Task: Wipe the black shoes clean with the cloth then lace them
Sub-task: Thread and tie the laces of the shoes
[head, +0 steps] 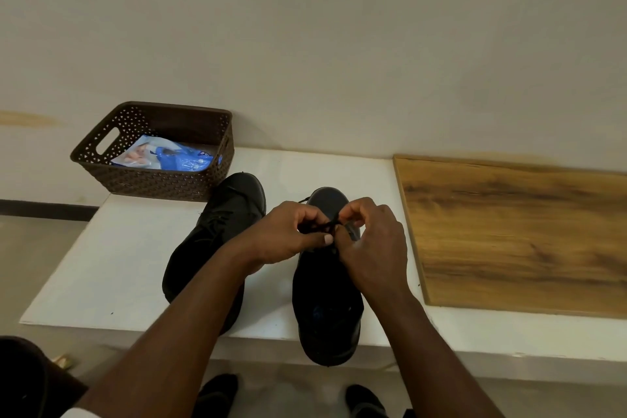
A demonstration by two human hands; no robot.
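Both hands pinch the black lace (pixel 330 226) over the right shoe (pixel 327 295).

That shoe overhangs the tabletop's (pixel 118 268) near edge; left hand (pixel 288 234) and right hand (pixel 373 244) each have a grip clenched on the lace. The other shoe (pixel 210 241) lies just left, a brown basket (pixel 152 176) at the far-left corner.

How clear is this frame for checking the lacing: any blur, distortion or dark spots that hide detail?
Head view: wide-angle bending curves the table edge and wood board; light is soft and dim, without glare; both black shoes, left and right, read as near-featureless dark shapes; the lace between the left hand and right hand is thin and slightly soft.
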